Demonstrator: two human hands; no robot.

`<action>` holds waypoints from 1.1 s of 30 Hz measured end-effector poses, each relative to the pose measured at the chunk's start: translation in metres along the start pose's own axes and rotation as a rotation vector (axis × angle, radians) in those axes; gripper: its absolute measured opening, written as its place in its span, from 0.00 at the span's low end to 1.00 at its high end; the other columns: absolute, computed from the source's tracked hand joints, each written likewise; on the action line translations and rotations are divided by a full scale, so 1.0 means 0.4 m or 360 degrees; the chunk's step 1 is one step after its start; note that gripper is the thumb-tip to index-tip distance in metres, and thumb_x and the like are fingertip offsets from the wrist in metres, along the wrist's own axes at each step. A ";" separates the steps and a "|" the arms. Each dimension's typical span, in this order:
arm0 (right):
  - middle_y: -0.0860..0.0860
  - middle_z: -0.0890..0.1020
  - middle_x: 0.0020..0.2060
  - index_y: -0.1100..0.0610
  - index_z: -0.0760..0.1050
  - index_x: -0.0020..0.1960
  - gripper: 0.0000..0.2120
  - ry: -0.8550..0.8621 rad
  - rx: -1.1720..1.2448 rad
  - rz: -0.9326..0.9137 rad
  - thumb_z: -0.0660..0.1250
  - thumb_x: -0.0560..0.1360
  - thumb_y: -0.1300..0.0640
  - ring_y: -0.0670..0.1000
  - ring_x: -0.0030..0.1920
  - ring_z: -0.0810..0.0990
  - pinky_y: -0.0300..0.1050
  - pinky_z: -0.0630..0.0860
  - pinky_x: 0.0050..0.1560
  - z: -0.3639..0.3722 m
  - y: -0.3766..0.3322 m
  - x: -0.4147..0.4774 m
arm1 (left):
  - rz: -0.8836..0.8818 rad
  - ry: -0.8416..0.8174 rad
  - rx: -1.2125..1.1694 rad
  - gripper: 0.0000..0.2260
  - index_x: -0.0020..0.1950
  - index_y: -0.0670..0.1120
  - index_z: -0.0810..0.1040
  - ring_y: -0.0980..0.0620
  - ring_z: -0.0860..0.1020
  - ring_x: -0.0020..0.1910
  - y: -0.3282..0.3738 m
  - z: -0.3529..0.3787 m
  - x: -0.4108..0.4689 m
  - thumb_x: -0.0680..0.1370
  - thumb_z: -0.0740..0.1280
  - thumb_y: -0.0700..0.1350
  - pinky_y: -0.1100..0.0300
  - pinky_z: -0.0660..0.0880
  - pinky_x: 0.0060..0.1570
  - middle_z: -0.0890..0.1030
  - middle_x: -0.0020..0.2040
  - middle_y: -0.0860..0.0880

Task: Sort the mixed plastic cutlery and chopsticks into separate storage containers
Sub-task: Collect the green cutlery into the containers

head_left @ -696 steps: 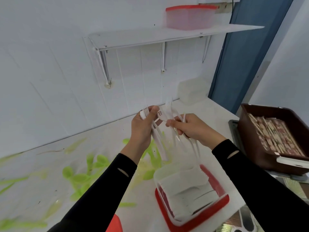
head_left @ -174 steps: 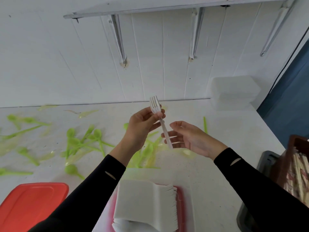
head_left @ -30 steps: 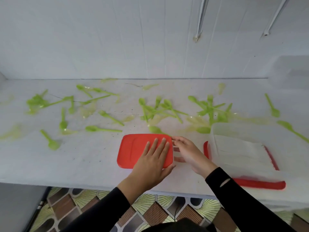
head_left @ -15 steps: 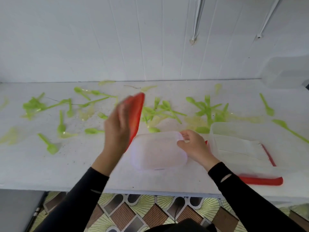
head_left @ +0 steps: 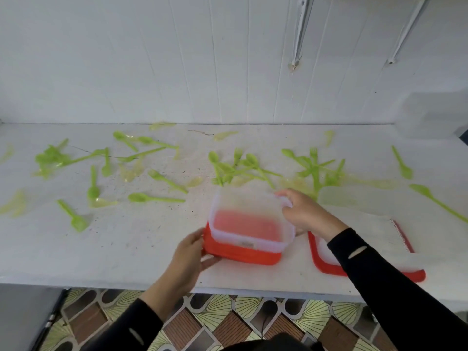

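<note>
An empty clear plastic container (head_left: 249, 207) stands upright on its red lid (head_left: 240, 253) near the counter's front edge. My left hand (head_left: 190, 257) grips the lid's left front corner. My right hand (head_left: 304, 215) holds the container's right rim. To the right, a second clear container (head_left: 362, 214) packed with white plastic forks sits on another red lid (head_left: 329, 266). Several green plastic spoons (head_left: 152, 198) and forks (head_left: 314, 158) lie scattered over the white counter behind.
The white counter's front edge (head_left: 126, 279) runs just below my hands, with patterned floor beneath it. A translucent box (head_left: 430, 115) stands at the back right against the white panelled wall. A grey surface shows at the lower left.
The red lid, lifted off by my left hand, now lies under the clear container. The container has been turned open side up and sits on the lid.
</note>
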State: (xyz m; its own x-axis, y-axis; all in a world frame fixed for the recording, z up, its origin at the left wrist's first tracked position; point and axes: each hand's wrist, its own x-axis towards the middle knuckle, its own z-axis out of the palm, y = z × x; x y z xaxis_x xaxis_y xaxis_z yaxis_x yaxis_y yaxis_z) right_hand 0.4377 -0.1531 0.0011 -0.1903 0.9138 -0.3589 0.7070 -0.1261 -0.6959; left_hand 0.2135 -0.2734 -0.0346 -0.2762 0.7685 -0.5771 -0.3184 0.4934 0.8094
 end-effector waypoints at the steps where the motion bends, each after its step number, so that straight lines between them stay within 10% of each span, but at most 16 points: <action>1: 0.54 0.76 0.58 0.48 0.67 0.71 0.27 -0.0074 -0.0056 0.0038 0.55 0.75 0.66 0.51 0.35 0.77 0.36 0.71 0.25 0.008 0.008 -0.002 | -0.0030 -0.0023 -0.0031 0.14 0.62 0.40 0.73 0.41 0.79 0.55 -0.014 0.011 -0.009 0.84 0.51 0.35 0.46 0.80 0.53 0.79 0.56 0.40; 7: 0.57 0.65 0.73 0.55 0.57 0.78 0.27 -0.0145 -0.0410 0.0028 0.54 0.79 0.63 0.54 0.61 0.75 0.42 0.72 0.53 0.020 0.026 -0.014 | 0.0219 -0.0046 0.0433 0.20 0.58 0.49 0.78 0.52 0.76 0.59 -0.038 0.040 -0.028 0.85 0.47 0.53 0.54 0.71 0.62 0.77 0.60 0.50; 11: 0.58 0.63 0.74 0.57 0.57 0.78 0.26 0.0001 -0.0300 -0.0126 0.53 0.81 0.62 0.50 0.47 0.78 0.37 0.70 0.38 -0.014 0.000 -0.007 | 0.0509 0.0074 0.0781 0.17 0.63 0.56 0.76 0.51 0.70 0.67 0.025 0.029 0.029 0.83 0.52 0.57 0.45 0.66 0.71 0.72 0.66 0.54; 15: 0.54 0.74 0.68 0.55 0.68 0.72 0.21 0.0218 0.0015 -0.0423 0.56 0.80 0.64 0.49 0.65 0.74 0.34 0.66 0.57 -0.071 -0.027 -0.005 | 0.0797 0.0006 0.0803 0.11 0.53 0.56 0.79 0.54 0.75 0.60 0.124 0.103 0.080 0.82 0.59 0.44 0.49 0.71 0.65 0.79 0.59 0.56; 20: 0.46 0.81 0.56 0.51 0.78 0.60 0.15 0.0330 0.0188 -0.0590 0.59 0.79 0.63 0.44 0.58 0.78 0.28 0.70 0.53 -0.176 -0.004 0.020 | 0.0874 -0.0298 0.0960 0.12 0.48 0.54 0.80 0.50 0.77 0.47 0.199 0.287 0.110 0.81 0.60 0.41 0.55 0.74 0.48 0.81 0.48 0.53; 25: 0.43 0.82 0.49 0.53 0.80 0.57 0.13 0.0415 0.0151 -0.0563 0.60 0.80 0.64 0.28 0.44 0.76 0.22 0.68 0.44 -0.352 0.093 0.044 | 0.0938 -0.0506 0.1012 0.14 0.47 0.56 0.81 0.45 0.79 0.53 0.217 0.499 0.140 0.81 0.59 0.40 0.44 0.77 0.53 0.82 0.53 0.45; 33: 0.45 0.83 0.49 0.50 0.79 0.55 0.10 0.0531 0.0155 -0.0246 0.61 0.81 0.60 0.48 0.52 0.81 0.45 0.77 0.55 -0.707 0.343 0.108 | 0.1027 -0.0772 0.1161 0.09 0.49 0.50 0.80 0.54 0.78 0.42 0.224 0.884 0.213 0.80 0.63 0.39 0.65 0.73 0.35 0.81 0.50 0.54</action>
State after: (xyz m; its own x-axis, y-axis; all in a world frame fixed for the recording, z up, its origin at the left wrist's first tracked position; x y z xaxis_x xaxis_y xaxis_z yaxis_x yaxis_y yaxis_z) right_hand 0.7189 -0.0216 0.0660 -0.0463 0.9983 -0.0340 0.6164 0.0017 -0.7874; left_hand 0.4821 -0.0197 0.0271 0.2403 0.9697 -0.0452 0.4176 -0.0612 0.9066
